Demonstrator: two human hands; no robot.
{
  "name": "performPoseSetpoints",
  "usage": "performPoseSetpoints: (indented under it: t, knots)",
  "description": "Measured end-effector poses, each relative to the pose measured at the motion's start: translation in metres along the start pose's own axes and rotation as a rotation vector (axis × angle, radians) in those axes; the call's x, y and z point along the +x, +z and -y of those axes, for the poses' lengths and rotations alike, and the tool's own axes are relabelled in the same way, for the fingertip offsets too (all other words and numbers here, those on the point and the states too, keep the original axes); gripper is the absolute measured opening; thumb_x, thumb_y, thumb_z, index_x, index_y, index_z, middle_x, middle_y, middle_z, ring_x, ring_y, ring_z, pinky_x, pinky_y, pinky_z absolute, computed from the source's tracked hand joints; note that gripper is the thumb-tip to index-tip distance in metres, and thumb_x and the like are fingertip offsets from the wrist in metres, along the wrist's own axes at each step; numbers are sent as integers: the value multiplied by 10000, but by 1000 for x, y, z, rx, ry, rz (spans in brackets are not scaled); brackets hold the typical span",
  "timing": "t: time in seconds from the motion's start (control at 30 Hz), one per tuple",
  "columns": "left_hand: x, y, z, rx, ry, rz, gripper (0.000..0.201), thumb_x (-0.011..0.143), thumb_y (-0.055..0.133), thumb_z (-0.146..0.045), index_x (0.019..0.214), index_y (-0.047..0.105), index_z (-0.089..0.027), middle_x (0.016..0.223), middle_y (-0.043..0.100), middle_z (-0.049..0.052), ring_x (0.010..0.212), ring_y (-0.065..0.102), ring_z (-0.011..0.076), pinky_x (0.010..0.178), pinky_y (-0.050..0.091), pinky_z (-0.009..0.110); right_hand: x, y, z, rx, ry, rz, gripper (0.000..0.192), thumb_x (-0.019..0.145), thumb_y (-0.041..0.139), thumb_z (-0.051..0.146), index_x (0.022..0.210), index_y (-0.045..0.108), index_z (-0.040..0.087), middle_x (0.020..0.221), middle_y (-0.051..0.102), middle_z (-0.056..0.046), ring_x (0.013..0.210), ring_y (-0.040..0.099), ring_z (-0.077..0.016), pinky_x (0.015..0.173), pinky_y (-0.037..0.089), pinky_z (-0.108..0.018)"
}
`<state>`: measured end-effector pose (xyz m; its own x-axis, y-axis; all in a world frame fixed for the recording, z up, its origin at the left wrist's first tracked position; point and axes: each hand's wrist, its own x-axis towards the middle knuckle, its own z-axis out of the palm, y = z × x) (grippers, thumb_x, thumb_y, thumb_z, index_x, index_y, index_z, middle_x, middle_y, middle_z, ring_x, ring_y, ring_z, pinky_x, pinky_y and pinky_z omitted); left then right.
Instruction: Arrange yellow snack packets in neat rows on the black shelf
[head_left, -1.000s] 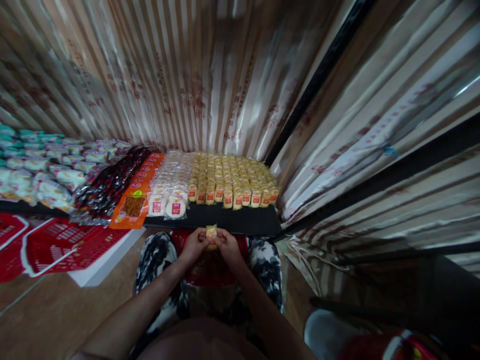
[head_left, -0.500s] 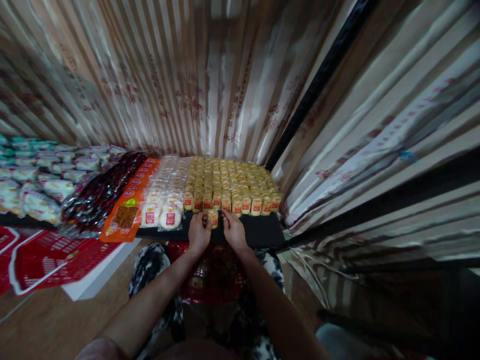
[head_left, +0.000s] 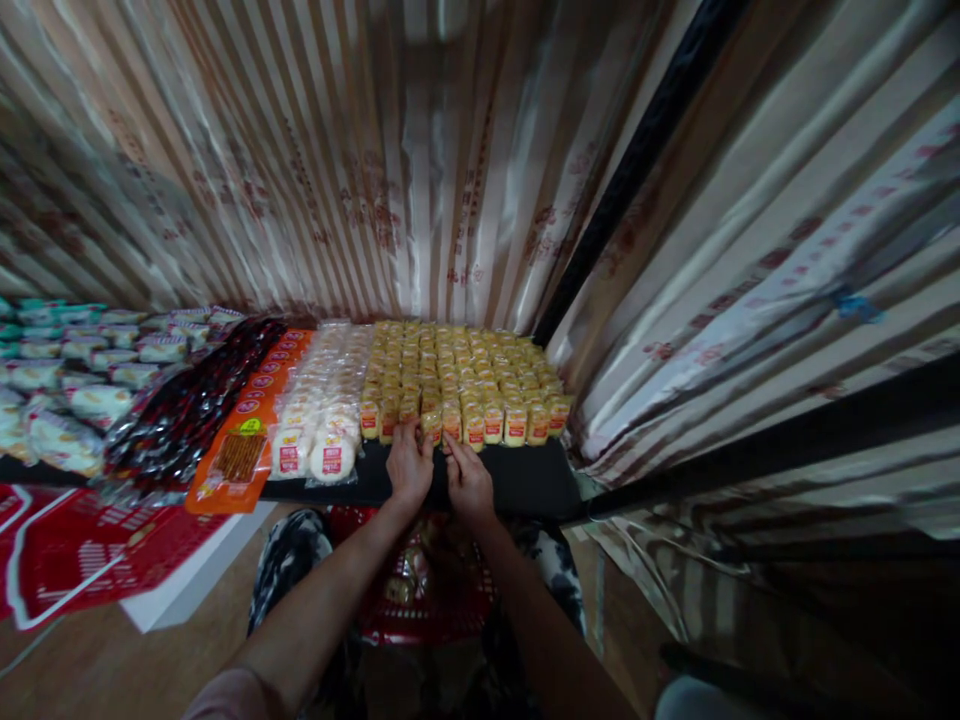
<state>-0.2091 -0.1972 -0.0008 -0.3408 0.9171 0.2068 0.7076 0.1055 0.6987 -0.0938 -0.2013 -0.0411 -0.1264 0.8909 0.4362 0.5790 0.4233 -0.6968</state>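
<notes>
A second ago the small yellow packet point(head_left: 432, 428) was held between both hands off the near edge of the black shelf point(head_left: 532, 482); half a second ago it was over the bare strip in front of the rows. Now it is farther in, at the near end of the rows of yellow packets point(head_left: 469, 372), left of their middle.

The left hand point(head_left: 410, 466) is partly closed, fingertips at the packet's left side; the right hand point(head_left: 469, 480) is loosely bent, fingertips by its right side. In this dim light I cannot tell whether either grasps it or merely touches it. White round packs point(head_left: 331, 457) lie to the left.
</notes>
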Motion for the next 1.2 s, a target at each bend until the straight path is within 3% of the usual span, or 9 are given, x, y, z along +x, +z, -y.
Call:
performPoseSetpoints:
  t: [0.17, 0.37, 0.57, 0.77, 1.0, 1.2]
  knots:
    - [-3, 7, 10, -75, 116, -93, 349, 844, 489, -232, 1177, 440, -142, 936, 559, 60, 751, 578, 146, 711, 486, 273, 0, -2, 2, 19, -2, 9, 463, 858, 348, 159, 1294, 495, 205, 973, 648, -70, 927, 588, -172, 876, 478, -306]
    - [-2, 9, 18, -61, 284, -168, 214, 884, 439, -257, 1060, 514, -160, 953, 586, 83, 874, 587, 172, 748, 491, 282, 0, -3, 6, 14, 18, 8, 473, 848, 361, 159, 1303, 483, 207, 956, 642, -67, 915, 588, -175, 880, 474, -310]
    - [6, 15, 20, -80, 241, -150, 242, 874, 452, -232, 1101, 508, -172, 958, 584, 67, 772, 588, 141, 720, 496, 270, 0, -3, 8, 8, 24, 18, 476, 851, 367, 156, 1312, 470, 218, 950, 642, -61, 907, 590, -171, 851, 478, -300]
    - [7, 20, 23, -76, 278, -153, 250, 870, 453, -224, 1106, 513, -169, 966, 576, 79, 877, 586, 172, 752, 498, 281, -1, -2, 9, -11, 15, 20, 497, 840, 372, 137, 1324, 451, 215, 960, 642, -62, 908, 586, -172, 853, 477, -306]
    - [8, 19, 26, -151, 292, -169, 230, 869, 484, -236, 1080, 517, -152, 807, 551, 21, 698, 558, 118, 682, 492, 237, -1, -1, 10, -25, 15, 5, 496, 833, 388, 137, 1319, 456, 210, 976, 635, -73, 928, 582, -177, 877, 480, -318]
    - [9, 18, 26, -128, 265, -89, 242, 890, 435, -223, 1098, 550, -177, 922, 598, 56, 847, 586, 147, 792, 487, 274, -1, -2, 15, -19, 28, 12, 492, 822, 421, 158, 1310, 465, 199, 967, 644, -81, 919, 588, -185, 876, 485, -332]
